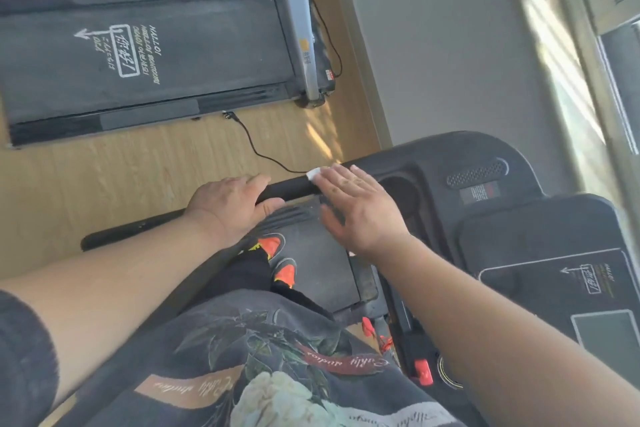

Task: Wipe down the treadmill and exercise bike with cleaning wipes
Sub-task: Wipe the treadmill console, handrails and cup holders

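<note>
Black fabric with a printed flower and looping script, too skewed to read surely, fills the nearest part of the view, with the person standing on the near treadmill (491, 184) in orange-toed shoes (273, 246). Both bare arms reach forward to its left handrail (294, 185). The left hand (232, 206) grips the foam-covered rail, fingers over the top and thumb curled under, probably to steady the body while the other hand works. The right hand (360, 204) lies flat with fingers straight, pressing a white cleaning wipe (314, 174) onto the rail where it meets the console; only a corner of the wipe peeks out past the fingertips. A flat palm spreads pressure for a sliding stroke, so I judge the rail is being wiped now. On the console's lower right, a framed logo with an arrow and the word "HALLO!" can be made out, beside a red safety clip (423, 371). Farther off, across the wooden floor (138, 177), a second treadmill (138, 62) shows the same "HALLO!" mark with Chinese characters on its belt, and a black power cord (256, 146) trails along the floor. No exercise bike is in sight.
</note>
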